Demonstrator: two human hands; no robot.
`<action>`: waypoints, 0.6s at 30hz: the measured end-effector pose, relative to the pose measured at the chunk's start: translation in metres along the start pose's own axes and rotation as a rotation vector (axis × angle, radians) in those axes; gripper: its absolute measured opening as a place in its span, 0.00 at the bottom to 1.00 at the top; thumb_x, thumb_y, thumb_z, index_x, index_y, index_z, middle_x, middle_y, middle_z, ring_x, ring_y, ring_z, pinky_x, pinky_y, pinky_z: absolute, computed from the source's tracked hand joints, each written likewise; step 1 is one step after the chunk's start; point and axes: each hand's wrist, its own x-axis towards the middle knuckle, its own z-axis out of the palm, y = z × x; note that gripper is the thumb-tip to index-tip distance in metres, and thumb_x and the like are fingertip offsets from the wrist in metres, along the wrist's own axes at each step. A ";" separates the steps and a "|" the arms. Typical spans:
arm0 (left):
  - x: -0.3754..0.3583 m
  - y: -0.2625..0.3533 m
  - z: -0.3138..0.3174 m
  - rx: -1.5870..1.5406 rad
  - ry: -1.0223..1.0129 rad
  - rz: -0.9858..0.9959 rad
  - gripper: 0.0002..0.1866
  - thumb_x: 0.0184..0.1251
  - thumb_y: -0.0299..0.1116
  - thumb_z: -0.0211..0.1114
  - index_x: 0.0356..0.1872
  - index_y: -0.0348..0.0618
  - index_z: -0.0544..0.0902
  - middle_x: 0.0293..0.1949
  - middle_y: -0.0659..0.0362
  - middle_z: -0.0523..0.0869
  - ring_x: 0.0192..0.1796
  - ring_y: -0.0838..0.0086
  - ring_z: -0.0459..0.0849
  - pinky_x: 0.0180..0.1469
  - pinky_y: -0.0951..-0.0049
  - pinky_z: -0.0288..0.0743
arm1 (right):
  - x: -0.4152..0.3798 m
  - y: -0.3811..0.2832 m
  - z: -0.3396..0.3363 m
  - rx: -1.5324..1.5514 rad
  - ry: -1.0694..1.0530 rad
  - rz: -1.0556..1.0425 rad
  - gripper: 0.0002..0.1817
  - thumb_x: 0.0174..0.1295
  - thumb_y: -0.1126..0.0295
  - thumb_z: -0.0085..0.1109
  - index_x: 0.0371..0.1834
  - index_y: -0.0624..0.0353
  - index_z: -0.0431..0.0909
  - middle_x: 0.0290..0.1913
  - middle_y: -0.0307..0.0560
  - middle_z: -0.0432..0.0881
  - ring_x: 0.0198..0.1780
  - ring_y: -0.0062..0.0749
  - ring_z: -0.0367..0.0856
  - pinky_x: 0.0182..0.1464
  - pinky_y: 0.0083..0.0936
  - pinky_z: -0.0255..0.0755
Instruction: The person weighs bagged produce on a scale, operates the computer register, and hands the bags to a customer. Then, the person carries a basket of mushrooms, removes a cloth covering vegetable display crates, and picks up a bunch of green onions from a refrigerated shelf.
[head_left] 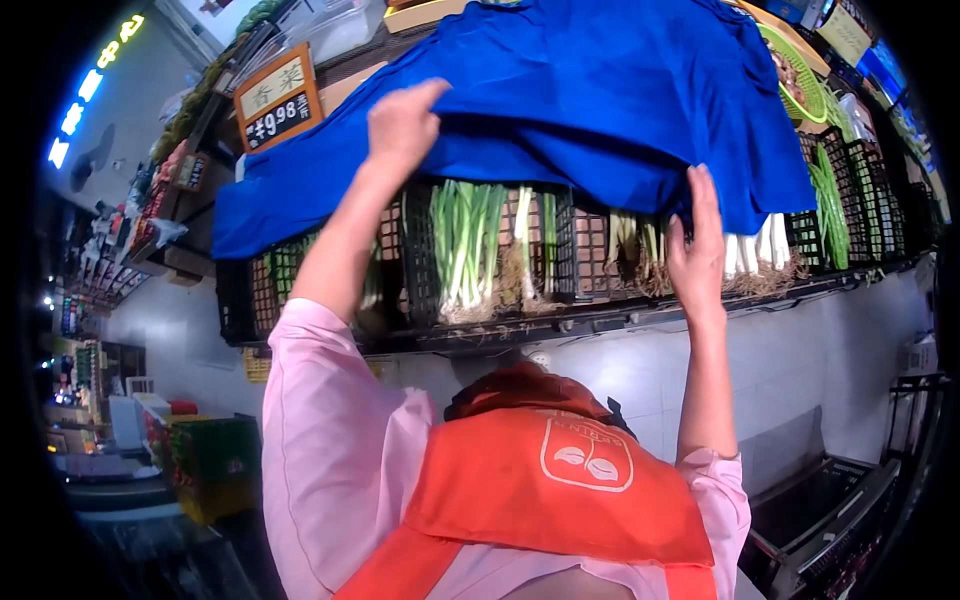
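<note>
A large blue cloth (pixel 600 90) lies draped over a sloped produce display. My left hand (pixel 403 125) reaches up on a pink-sleeved arm and is closed on a fold of the cloth near its lower edge. My right hand (pixel 697 255) is raised with the fingers straight and slightly apart, its fingertips touching the cloth's hem. Below the hem, bundles of green onions (pixel 465 245) with white stalks and roots stand in black plastic crates (pixel 585 260). I wear an orange apron (pixel 560 480) with a white leaf logo.
A price sign (pixel 278 98) reading 9.98 stands at the display's upper left. More greens (pixel 828 205) fill crates at the right, and a green basket (pixel 800 75) sits above them. A grey wall runs under the shelf. Shelves of goods line the far left; a dark cart (pixel 830 510) is at lower right.
</note>
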 end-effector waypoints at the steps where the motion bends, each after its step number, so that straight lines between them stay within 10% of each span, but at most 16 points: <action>1: 0.011 0.000 -0.010 -0.082 0.065 -0.046 0.21 0.49 0.22 0.57 0.47 0.51 0.82 0.45 0.53 0.84 0.46 0.59 0.84 0.48 0.66 0.77 | 0.010 0.001 -0.006 -0.014 0.028 -0.008 0.33 0.56 0.85 0.49 0.68 0.60 0.61 0.70 0.58 0.60 0.72 0.55 0.54 0.71 0.41 0.51; 8: 0.013 -0.025 0.030 -0.065 -0.501 0.186 0.22 0.50 0.27 0.65 0.51 0.49 0.79 0.52 0.51 0.81 0.56 0.58 0.78 0.56 0.60 0.73 | 0.017 0.003 0.008 -0.095 0.048 -0.091 0.22 0.53 0.84 0.55 0.55 0.63 0.74 0.59 0.57 0.73 0.64 0.53 0.67 0.65 0.40 0.61; 12: -0.019 0.030 0.006 -0.119 -0.159 0.489 0.19 0.55 0.29 0.66 0.50 0.46 0.79 0.50 0.50 0.81 0.56 0.59 0.78 0.59 0.57 0.71 | 0.002 -0.037 0.050 0.119 -0.197 -0.131 0.16 0.53 0.82 0.57 0.46 0.61 0.78 0.45 0.53 0.78 0.49 0.48 0.75 0.51 0.36 0.71; 14: -0.017 0.081 -0.012 0.146 -1.043 0.216 0.14 0.60 0.32 0.62 0.47 0.43 0.80 0.47 0.52 0.82 0.52 0.59 0.79 0.57 0.57 0.73 | -0.005 -0.036 0.066 0.137 -0.296 -0.084 0.15 0.57 0.77 0.57 0.49 0.58 0.77 0.41 0.52 0.78 0.45 0.46 0.75 0.49 0.36 0.71; 18: -0.090 0.078 0.023 -0.317 -0.892 0.170 0.14 0.65 0.34 0.58 0.47 0.39 0.80 0.42 0.52 0.84 0.48 0.60 0.80 0.53 0.56 0.74 | -0.009 -0.028 0.082 0.207 -0.349 -0.022 0.17 0.59 0.76 0.56 0.53 0.57 0.75 0.43 0.53 0.78 0.47 0.49 0.75 0.50 0.37 0.70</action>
